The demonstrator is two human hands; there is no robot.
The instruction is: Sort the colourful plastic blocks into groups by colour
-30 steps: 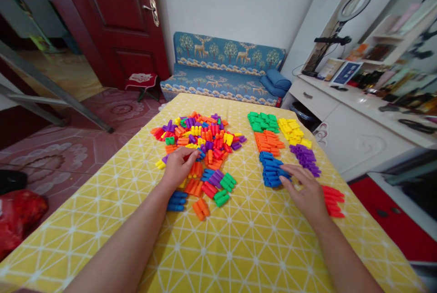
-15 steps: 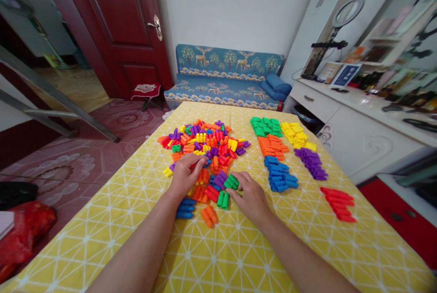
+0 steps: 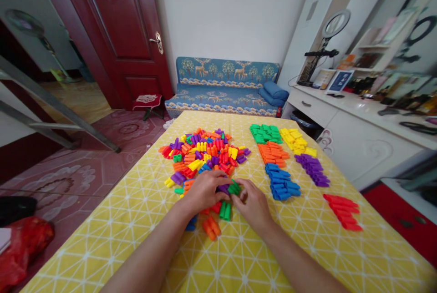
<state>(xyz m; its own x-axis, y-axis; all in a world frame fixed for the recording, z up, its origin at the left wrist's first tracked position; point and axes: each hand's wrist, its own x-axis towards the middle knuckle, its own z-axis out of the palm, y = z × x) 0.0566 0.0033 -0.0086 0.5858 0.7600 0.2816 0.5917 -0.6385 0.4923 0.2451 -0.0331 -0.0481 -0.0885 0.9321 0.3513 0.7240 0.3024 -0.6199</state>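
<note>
My left hand (image 3: 205, 191) reaches over the near part of a mixed pile of plastic toy blocks (image 3: 205, 147), each shaped like joined tubes. Its fingers are curled on a purple block (image 3: 223, 188), partly hidden under them. My right hand (image 3: 253, 204) pinches a green block (image 3: 234, 187) between thumb and fingers, right beside the purple one. Just below the hands lie another green block (image 3: 225, 211) and an orange block (image 3: 211, 228). A blue block (image 3: 191, 224) shows partly from under my left wrist.
Sorted by colour on the right of the yellow tablecloth (image 3: 239, 256) are green (image 3: 265, 133), yellow (image 3: 297, 141), orange (image 3: 272, 153), blue (image 3: 282, 182), purple (image 3: 312, 170) and red blocks (image 3: 342, 211). Beyond the table stands a blue sofa (image 3: 221, 95); a white dresser (image 3: 362, 138) is at right.
My left hand has moved right and nearer, from the pile to the purple block beside my right hand. My right hand stays at the green block. The view has tilted up slightly.
</note>
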